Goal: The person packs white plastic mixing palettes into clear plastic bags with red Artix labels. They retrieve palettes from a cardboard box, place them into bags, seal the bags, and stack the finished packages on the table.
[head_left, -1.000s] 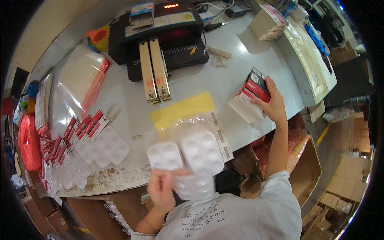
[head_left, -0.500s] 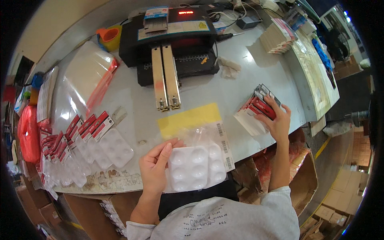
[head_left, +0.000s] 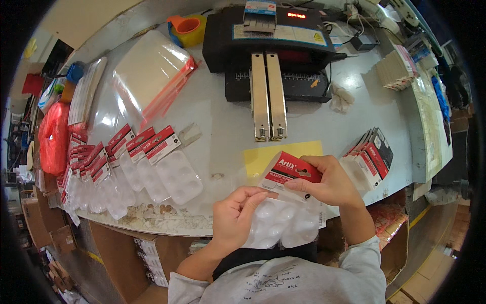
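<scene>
White plastic palettes with round wells [head_left: 273, 223], in a clear bag, are in front of me at the table's front edge. My left hand [head_left: 234, 215] pinches the bag's upper left edge between thumb and fingers. A red and white header card [head_left: 289, 166] with a hang hole is in my right hand [head_left: 334, 182], thumb on its front. The card's lower edge is at the bag's top, close to my left fingertips; whether it straddles the bag cannot be told. Beneath lie a yellow sheet [head_left: 253, 164] and, partly hidden, a barcode sheet [head_left: 322, 215].
More header cards [head_left: 372, 159] form a fanned stack at right. Carded palette packs [head_left: 174, 175] overlap at left. A black machine [head_left: 217, 45] with two metal bars [head_left: 268, 96] stands at the back, beside red-edged clear bags [head_left: 147, 71]. Cardboard boxes [head_left: 114, 253] sit below the table edge.
My right hand has come from the card stack at right to the bag, bringing a header card. The left hand still holds the bag. The whole view has shifted, so the table appears farther right.
</scene>
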`<act>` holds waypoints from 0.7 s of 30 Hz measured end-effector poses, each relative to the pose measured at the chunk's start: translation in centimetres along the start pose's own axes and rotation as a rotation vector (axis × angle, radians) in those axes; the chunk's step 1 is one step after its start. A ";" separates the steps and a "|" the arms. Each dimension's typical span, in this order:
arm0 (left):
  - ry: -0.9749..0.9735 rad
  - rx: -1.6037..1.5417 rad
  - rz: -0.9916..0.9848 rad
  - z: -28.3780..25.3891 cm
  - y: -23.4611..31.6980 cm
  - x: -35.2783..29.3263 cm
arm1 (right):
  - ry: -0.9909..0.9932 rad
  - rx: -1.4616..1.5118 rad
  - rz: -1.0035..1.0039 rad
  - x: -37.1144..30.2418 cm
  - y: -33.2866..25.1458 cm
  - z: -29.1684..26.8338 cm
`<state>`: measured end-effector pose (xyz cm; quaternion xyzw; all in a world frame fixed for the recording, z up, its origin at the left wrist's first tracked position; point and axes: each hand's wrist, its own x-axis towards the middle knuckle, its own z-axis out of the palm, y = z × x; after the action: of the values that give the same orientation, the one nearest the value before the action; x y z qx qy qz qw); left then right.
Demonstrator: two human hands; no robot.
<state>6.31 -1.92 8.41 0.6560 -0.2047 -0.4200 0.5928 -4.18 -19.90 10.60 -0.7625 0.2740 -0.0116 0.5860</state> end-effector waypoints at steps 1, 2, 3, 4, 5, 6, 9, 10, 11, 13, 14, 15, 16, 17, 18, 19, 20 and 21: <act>0.023 0.032 0.008 -0.2 -0.1 0.1 | -0.032 -0.024 0.003 0.1 -0.1 -0.1; 0.044 0.070 0.008 -0.2 -0.3 0.2 | -0.061 -0.069 0.047 0.2 -0.3 -0.2; 0.061 0.108 0.009 -0.3 -0.5 0.3 | -0.079 -0.074 0.028 0.2 -0.4 -0.4; 0.061 0.091 0.010 -0.3 -0.6 0.4 | -0.095 -0.099 0.048 0.2 -0.5 -0.5; 0.062 0.074 0.012 -0.3 -0.7 0.4 | -0.125 -0.131 0.082 0.3 -0.6 -0.7; 0.063 0.058 0.014 -0.3 -0.8 0.4 | -0.124 -0.143 0.042 0.2 -0.7 -0.8; 0.062 0.121 0.046 -0.4 -0.8 0.4 | -0.076 -0.119 -0.036 0.3 -0.3 -0.9; 0.101 0.116 0.071 -0.5 -0.8 0.5 | 0.001 -0.062 -0.065 0.3 0.0 -0.8; 0.170 0.108 0.103 -0.6 -0.9 0.6 | 0.024 -0.023 -0.095 0.3 0.3 -0.9; 0.274 0.085 0.137 -0.8 -1.2 0.8 | -0.005 0.130 0.061 0.0 1.2 -1.0; 0.310 0.069 0.145 -1.0 -1.3 0.9 | -0.027 0.169 0.199 -0.1 1.6 -1.2; 0.371 0.062 0.189 -1.0 -1.6 1.1 | -0.136 0.140 0.291 -0.3 2.1 -1.1; 0.362 0.043 0.136 -1.1 -1.8 1.1 | -0.154 0.257 0.242 -0.6 2.4 -1.1; 0.375 0.035 0.128 -1.1 -2.0 1.2 | -0.157 0.335 0.251 -0.7 2.7 -0.9; 0.392 0.035 0.126 -1.1 -2.1 1.2 | -0.158 0.409 0.255 -0.9 2.9 -0.7; 0.386 0.019 0.120 -1.2 -2.2 1.1 | -0.138 0.467 0.205 -1.1 2.9 -0.5; 0.382 0.013 0.115 -1.2 -2.2 1.0 | -0.139 0.452 0.272 -1.2 3.0 -0.2; 0.379 0.007 0.109 -1.3 -2.0 0.8 | -0.139 0.472 0.280 -1.4 2.9 -0.1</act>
<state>7.33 -1.36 6.18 0.7132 -0.1260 -0.2555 0.6405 -6.63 -19.86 8.45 -0.5585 0.3256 0.0582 0.7607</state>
